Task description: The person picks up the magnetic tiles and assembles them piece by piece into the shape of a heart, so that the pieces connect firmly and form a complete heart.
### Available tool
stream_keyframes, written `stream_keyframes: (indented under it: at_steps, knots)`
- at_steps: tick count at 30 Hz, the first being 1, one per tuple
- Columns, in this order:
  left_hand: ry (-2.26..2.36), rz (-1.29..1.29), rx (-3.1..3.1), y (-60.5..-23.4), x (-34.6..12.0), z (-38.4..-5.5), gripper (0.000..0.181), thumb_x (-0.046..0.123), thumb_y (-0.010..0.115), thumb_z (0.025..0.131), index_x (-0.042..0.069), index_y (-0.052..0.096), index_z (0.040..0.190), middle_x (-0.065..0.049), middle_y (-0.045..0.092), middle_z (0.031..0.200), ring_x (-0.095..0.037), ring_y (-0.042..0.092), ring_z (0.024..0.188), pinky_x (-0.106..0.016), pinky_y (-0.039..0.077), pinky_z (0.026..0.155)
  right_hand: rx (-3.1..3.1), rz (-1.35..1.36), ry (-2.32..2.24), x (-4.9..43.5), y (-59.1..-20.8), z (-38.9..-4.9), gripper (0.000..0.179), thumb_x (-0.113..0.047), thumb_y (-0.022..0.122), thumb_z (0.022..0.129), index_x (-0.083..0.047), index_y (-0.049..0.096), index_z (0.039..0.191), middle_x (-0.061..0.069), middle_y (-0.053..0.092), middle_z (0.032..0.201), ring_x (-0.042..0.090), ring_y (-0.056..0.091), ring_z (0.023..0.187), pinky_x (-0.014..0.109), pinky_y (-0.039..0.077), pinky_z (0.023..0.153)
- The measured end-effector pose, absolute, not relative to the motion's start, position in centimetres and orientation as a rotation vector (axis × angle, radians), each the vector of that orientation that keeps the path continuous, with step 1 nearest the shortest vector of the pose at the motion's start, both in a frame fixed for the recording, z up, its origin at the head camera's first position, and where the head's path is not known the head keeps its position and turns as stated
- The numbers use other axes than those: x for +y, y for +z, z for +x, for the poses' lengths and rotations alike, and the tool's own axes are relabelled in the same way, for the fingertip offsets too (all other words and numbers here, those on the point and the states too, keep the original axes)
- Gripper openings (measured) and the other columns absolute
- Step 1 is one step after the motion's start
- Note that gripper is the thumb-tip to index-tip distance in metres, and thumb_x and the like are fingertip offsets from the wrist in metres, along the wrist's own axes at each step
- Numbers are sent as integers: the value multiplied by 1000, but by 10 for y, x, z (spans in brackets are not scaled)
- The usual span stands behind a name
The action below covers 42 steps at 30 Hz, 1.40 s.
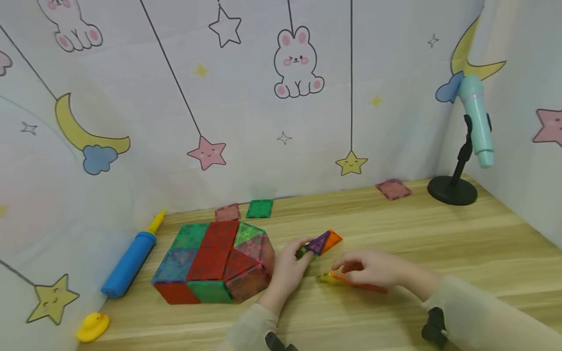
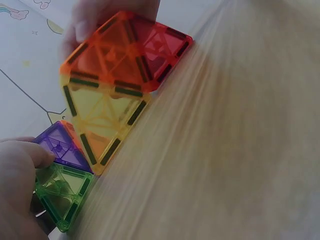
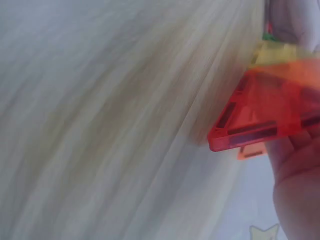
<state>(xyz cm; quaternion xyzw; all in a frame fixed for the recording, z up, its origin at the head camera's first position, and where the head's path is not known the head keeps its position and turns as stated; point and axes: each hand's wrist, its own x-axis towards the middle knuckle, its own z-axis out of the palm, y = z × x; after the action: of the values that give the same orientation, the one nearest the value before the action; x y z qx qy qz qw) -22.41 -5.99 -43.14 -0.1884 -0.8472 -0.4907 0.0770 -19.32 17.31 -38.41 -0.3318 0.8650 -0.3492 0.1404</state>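
My left hand [image 1: 287, 268] pinches a small group of triangular magnetic tiles: a purple tile [image 1: 317, 243], a green tile [image 2: 65, 186] and an orange tile [image 1: 332, 240]. Just to its right, my right hand [image 1: 373, 267] grips a joined strip of triangular tiles close over the table. In the left wrist view that strip shows a yellow tile [image 2: 102, 112], an orange tile [image 2: 102, 57] and a red tile [image 2: 165, 47]. The yellow tip overlaps the purple tile there. Fingers of the right hand lie behind the strip, partly hidden.
Left of my left hand stands a closed block of magnetic tiles [image 1: 210, 253]. Behind it lie a pink tile [image 1: 227, 212] and a green tile [image 1: 260, 208]; another pink tile [image 1: 393, 189] lies farther right. A blue pump [image 1: 129, 265], yellow duck [image 1: 93, 327] and microphone stand [image 1: 452, 190] flank the table.
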Motion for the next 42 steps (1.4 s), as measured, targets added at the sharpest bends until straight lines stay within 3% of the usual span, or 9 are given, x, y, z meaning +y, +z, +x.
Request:
stream_keyframes:
  at_steps: [5,11,15,18,21,25,29,38,42]
  knots:
    - [-1451,-636,-2537,-430,-59,-223,31,7,60,90,17,65,120,-5,61,120,-23,54,113,-42,42,94,2619,-1029,-1042,171,-387,-193,24,-12,55,92,-16,68,111,-4,66,109,10,58,100,29,47,83]
    - [-1416,-653,-2564,-427,-61,-222,32,9,61,90,20,65,121,-3,60,119,-21,53,113,-41,42,94,2819,-1403,-823,168,-387,-193,24,-2,62,83,-14,69,101,-4,66,101,13,61,95,34,50,80]
    - [-1248,-717,-2570,-427,-61,-220,33,9,66,86,20,68,117,-1,61,99,-15,56,87,-29,46,74,2790,-1487,-831,166,-385,-193,24,0,63,79,-17,69,95,-9,65,96,10,59,91,33,49,79]
    - [-1095,-816,-2560,-425,-59,-217,35,7,70,81,17,68,115,5,50,78,-8,45,67,-20,37,57,2798,-1488,-848,164,-385,-193,26,0,63,77,-22,69,90,-8,62,98,14,54,95,37,42,82]
    - [-1006,-931,-2568,-423,-56,-211,39,5,70,77,13,65,116,5,45,70,-5,39,60,-17,32,52,2847,-1416,-860,164,-386,-190,27,0,63,77,-24,69,88,-1,57,108,22,47,104,44,38,84]
    - [-966,-1017,-2633,-420,-52,-201,47,3,66,76,10,60,121,0,63,89,-5,46,68,-17,38,59,2868,-1345,-920,167,-391,-185,23,-8,67,78,-21,68,97,8,50,120,29,43,111,49,39,87]
    - [-995,-994,-2702,-419,-50,-196,49,10,64,80,13,56,129,-3,62,114,-7,52,82,-22,44,71,2839,-1314,-1012,167,-397,-181,33,-24,74,80,-17,63,110,12,44,129,30,42,117,48,41,90]
    - [-1409,-1122,-2699,-424,-58,-199,58,15,66,85,15,47,140,-1,45,105,-7,48,75,-21,45,66,2769,-1024,-1151,169,-400,-178,67,-18,76,77,1,39,129,23,29,138,36,42,121,50,39,94]
    - [-1465,-1186,-2686,-423,-59,-203,60,14,70,85,13,46,140,-3,39,116,-14,49,90,-27,46,78,2701,-961,-1223,171,-399,-180,74,-11,75,75,6,32,133,23,34,135,36,41,122,50,36,98]
